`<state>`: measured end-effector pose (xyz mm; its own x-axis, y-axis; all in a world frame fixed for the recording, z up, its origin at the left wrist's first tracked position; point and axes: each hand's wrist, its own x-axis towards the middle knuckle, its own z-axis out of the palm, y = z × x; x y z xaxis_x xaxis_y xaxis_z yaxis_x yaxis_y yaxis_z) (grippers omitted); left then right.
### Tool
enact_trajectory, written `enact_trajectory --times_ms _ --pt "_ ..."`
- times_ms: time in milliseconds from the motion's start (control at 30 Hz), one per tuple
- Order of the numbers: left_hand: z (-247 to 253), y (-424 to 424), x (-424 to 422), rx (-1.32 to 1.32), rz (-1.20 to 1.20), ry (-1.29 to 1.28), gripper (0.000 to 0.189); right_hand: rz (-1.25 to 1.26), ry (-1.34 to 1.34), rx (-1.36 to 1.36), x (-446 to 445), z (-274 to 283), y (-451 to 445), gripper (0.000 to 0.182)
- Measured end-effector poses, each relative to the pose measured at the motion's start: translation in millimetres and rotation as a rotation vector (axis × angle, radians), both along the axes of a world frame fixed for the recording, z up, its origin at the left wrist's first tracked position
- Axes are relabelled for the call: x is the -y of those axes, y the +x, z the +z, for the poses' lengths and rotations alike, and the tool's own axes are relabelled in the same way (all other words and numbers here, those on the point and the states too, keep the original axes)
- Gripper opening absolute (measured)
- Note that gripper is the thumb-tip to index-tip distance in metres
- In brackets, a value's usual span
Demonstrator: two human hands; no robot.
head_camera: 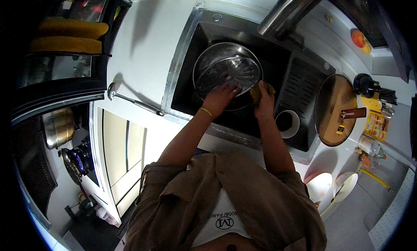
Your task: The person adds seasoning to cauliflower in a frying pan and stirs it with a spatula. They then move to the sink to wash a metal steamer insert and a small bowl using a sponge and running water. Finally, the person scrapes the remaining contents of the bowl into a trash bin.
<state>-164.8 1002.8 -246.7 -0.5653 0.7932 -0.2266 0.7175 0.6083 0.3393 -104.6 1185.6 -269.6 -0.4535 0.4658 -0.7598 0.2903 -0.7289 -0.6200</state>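
Note:
In the dark sink basin (pixel 182 97) lies a round stainless steel pan (pixel 211 53). A round perforated steel steamer plate (pixel 233 70) is tilted inside it. My left hand (pixel 219 99), with a yellow band at the wrist, grips the near edge of this plate, fingers on its upper face. At the plate's right edge, my right hand (pixel 265 104) holds a yellowish-green scrubbing sponge (pixel 256 94). Its thumb lies along the sponge; the other fingers are mostly hidden.
A metal faucet (pixel 280 14) overhangs the sink. Right of the basin, a white cup (pixel 297 124) stands on the slotted drainboard (pixel 298 88). A glass lid (pixel 335 110) rests at the sink's right edge. Left, a steel ladle (pixel 136 102) lies on the counter (pixel 146 55).

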Motion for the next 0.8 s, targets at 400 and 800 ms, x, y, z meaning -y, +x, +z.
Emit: enact_trajectory --times_ms 400,800 --pt "-10.3 -17.7 -7.8 0.453 0.237 0.047 0.036 -0.096 0.63 -0.395 -94.5 74.0 -67.5 0.049" --pt "36.3 -61.1 -38.2 1.775 1.145 1.344 0.039 0.257 1.191 0.13 -176.1 44.9 -94.4 0.055"
